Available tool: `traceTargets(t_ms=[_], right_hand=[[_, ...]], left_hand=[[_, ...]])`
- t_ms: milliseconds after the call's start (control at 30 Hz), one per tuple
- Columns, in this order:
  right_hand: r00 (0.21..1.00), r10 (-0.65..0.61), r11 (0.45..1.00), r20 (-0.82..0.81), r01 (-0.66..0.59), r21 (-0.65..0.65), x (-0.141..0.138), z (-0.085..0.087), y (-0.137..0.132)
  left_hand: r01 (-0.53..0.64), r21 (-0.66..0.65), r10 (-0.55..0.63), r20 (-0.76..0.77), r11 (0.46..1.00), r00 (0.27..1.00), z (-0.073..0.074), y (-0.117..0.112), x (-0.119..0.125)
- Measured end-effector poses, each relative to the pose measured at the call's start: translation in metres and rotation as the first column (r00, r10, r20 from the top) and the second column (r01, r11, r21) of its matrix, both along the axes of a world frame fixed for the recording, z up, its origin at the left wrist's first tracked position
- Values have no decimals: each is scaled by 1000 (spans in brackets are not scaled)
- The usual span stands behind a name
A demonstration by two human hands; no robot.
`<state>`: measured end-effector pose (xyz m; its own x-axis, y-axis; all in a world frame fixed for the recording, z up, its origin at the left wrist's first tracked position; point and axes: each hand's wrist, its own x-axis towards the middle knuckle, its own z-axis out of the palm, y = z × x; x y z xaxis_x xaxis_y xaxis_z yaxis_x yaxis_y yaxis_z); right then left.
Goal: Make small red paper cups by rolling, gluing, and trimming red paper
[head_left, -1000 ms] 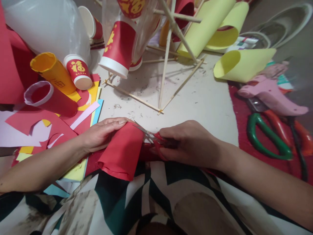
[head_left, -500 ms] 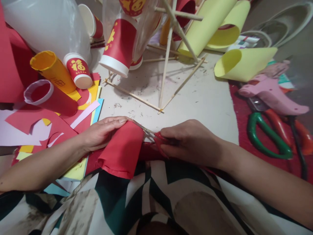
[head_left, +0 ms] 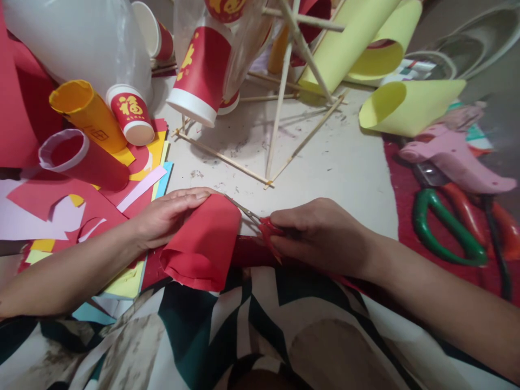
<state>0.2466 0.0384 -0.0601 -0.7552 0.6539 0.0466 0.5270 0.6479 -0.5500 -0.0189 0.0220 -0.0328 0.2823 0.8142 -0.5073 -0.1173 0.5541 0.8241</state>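
Observation:
My left hand (head_left: 168,215) lies on a curled sheet of red paper (head_left: 203,246) at the near edge of the white table (head_left: 333,162), fingers pressed on its top fold. My right hand (head_left: 320,233) is closed on small red-handled scissors (head_left: 260,223). The thin blades point left and meet the paper's right edge. The paper's lower part hangs over my patterned lap.
Red and yellow paper tubes (head_left: 81,135), red printed paper cups (head_left: 132,114), and loose coloured paper scraps lie at left. A bamboo stick frame (head_left: 280,97) stands behind. Yellow paper rolls (head_left: 406,103), a pink glue gun (head_left: 455,157) and green and red scissors (head_left: 442,222) lie at right.
The scissor blades have closed and moved slightly along the paper's edge. The red paper and both hands shifted a little; the view drifted slightly.

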Motion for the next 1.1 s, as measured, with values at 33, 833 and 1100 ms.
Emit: traceTargets(t_ms=[33, 833, 1100], right_hand=[[1000, 1, 1000, -6, -1, 0, 0, 0, 0], [999, -14, 988, -43, 7, -157, 0, 0, 0], [951, -283, 731, -126, 129, -670, -1, 15, 3]], left_hand=[[-5, -28, 6, 46, 1000, 999, 0, 0, 0], [92, -79, -72, 226, 993, 971, -6, -4, 1], [36, -59, -33, 49, 998, 998, -3, -3, 1]])
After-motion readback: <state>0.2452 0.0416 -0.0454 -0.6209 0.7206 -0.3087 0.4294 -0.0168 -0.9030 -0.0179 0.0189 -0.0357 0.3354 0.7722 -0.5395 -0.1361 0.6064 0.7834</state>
